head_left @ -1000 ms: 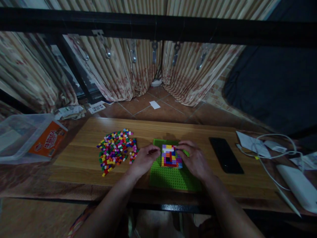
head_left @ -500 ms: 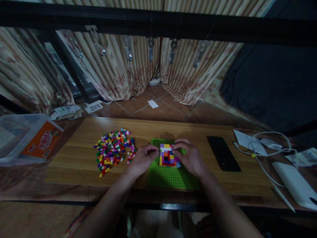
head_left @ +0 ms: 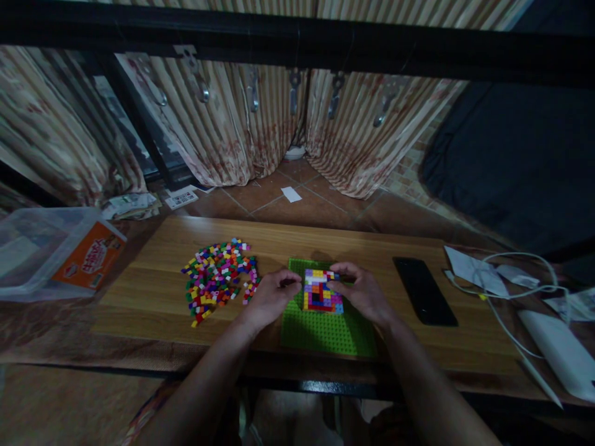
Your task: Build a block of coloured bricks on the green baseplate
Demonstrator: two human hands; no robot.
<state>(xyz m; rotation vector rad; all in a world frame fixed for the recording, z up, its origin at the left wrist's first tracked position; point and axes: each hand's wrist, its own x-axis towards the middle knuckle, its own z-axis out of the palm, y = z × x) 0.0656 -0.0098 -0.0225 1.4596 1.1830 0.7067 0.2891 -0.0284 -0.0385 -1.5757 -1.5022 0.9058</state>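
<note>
A flat block of colourful toy bricks (head_left: 321,298) is built on a green studded baseplate (head_left: 328,337), on the wooden board in front of me. My left hand (head_left: 275,294) is at the block's left side, thumb and forefinger pinched together. Whatever lies between those fingertips is too small to make out. From the right, my right hand (head_left: 360,290) reaches over the block's upper right corner, thumb and forefinger curled round the bricks there. Its fingertips partly cover that corner. A pile of loose toy bricks (head_left: 218,279) lies left of the baseplate.
A black phone (head_left: 424,291) lies on the wooden board (head_left: 139,291) to the right. Beyond it are a white cable (head_left: 515,254) and a white power bank (head_left: 558,353). A clear plastic box (head_left: 41,248) with an orange label stands at the far left.
The whole view has shifted slightly, so things appear a little farther right. Both hands stay close to the brick block, with hardly any movement relative to it.
</note>
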